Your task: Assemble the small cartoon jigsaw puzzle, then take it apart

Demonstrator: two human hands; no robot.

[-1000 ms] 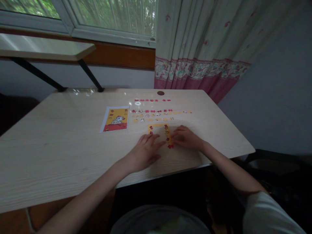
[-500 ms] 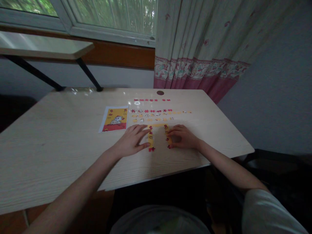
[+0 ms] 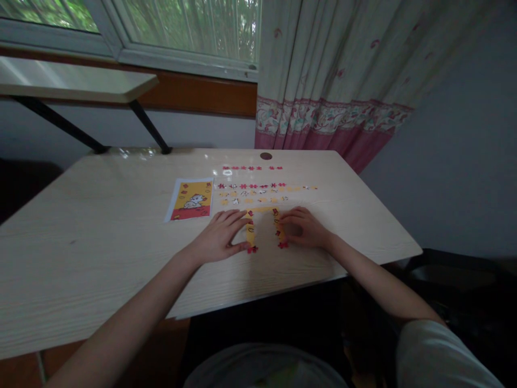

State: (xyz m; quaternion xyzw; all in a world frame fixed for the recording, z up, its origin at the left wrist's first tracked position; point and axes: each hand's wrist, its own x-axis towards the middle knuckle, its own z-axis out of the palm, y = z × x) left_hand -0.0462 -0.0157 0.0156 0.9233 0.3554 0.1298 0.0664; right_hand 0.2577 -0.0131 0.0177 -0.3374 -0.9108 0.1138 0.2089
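A partly built yellow and red jigsaw frame (image 3: 264, 227) lies on the light wooden table (image 3: 100, 242), an open-bottomed border with two side strips. My left hand (image 3: 220, 237) rests flat beside the left strip, fingers stretched out and touching its edge. My right hand (image 3: 305, 227) lies against the right strip, fingers extended along it. Neither hand holds a piece. Rows of loose red and yellow puzzle pieces (image 3: 262, 188) are laid out behind the frame.
A reference picture card (image 3: 190, 199) with a white animal on yellow lies left of the pieces. A round cable hole (image 3: 265, 156) sits near the table's far edge. A shelf on black brackets, a window and a pink-hemmed curtain (image 3: 331, 81) stand behind.
My left hand moved left from the middle of the frame to its left strip, uncovering that strip. My right hand stayed by the right strip.
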